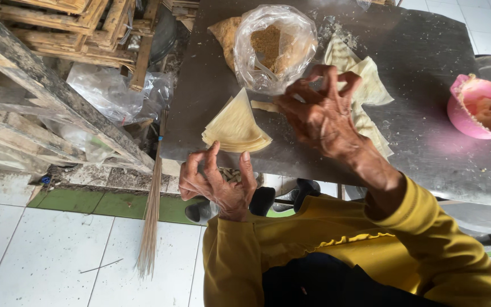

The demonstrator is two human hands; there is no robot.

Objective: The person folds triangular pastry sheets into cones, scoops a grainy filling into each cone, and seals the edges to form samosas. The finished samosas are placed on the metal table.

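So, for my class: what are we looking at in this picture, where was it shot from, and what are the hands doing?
The camera sits on a person's head and looks down at their two bare hands; no machine is involved. The yellow sleeves are theirs. A dark table holds a stack of thin triangular wrappers, more wrappers, a clear bag of brown filling and a pink bowl. The left hand hovers at the table edge, fingers curled, empty as far as I can tell. The right hand pinches by the bag; what it holds is unclear.

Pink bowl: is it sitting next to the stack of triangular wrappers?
No, the pink bowl sits at the far right edge of the table, while the wrapper stack lies near the left hand.
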